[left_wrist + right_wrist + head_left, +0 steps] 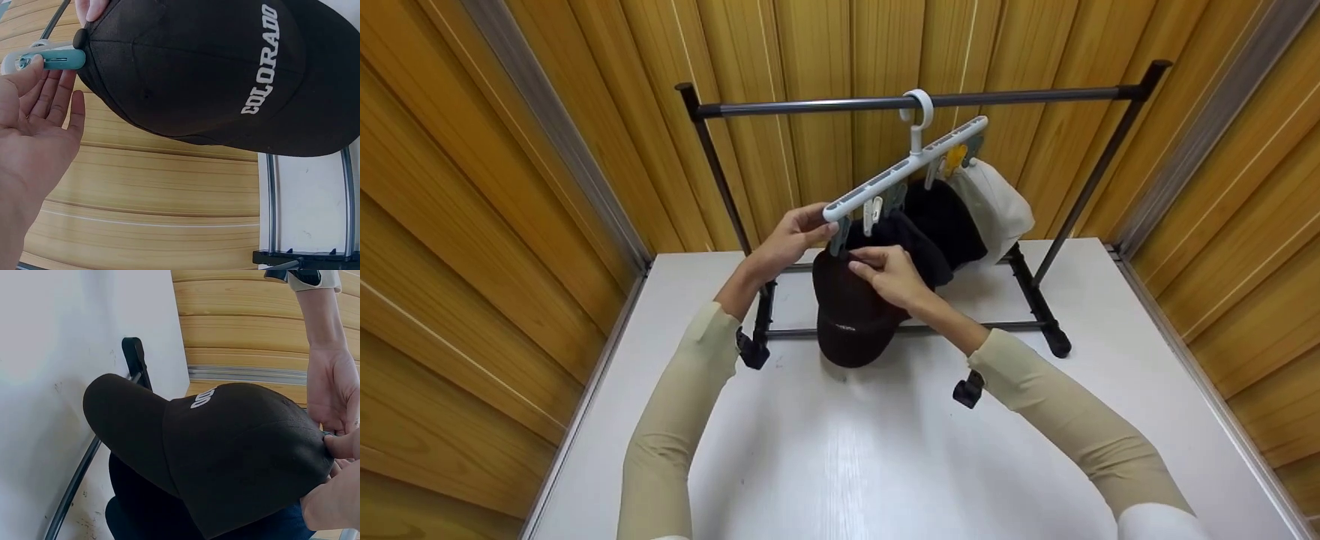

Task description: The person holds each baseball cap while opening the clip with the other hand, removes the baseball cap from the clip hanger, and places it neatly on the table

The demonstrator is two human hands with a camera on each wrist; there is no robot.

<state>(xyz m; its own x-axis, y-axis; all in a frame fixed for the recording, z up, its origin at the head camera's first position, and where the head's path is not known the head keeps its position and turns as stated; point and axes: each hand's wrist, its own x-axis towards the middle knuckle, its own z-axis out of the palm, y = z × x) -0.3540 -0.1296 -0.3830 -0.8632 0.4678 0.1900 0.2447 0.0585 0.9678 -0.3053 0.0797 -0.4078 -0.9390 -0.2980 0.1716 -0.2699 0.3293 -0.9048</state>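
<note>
A dark baseball cap point(851, 296) with white COLORADO lettering hangs brim down below the near end of a white clip hanger point(885, 180). At that end my left hand point(791, 244) pinches a teal clothes peg point(63, 59) between thumb and fingers. The peg's tip meets the button on the cap's crown in the left wrist view. My right hand point(896, 277) pinches the crown beside the peg. Whether the peg's jaws have fabric between them cannot be told. In the right wrist view the cap point(242, 444) partly covers darker hats behind it.
The hanger's hook sits over the bar point(810, 105) of a dark metal rack standing on a white table point(825, 450). Farther along hang a black hat point(941, 221) and a white hat point(994, 206). A yellow peg point(955, 159) is near the far end. Wood-panelled walls surround the table.
</note>
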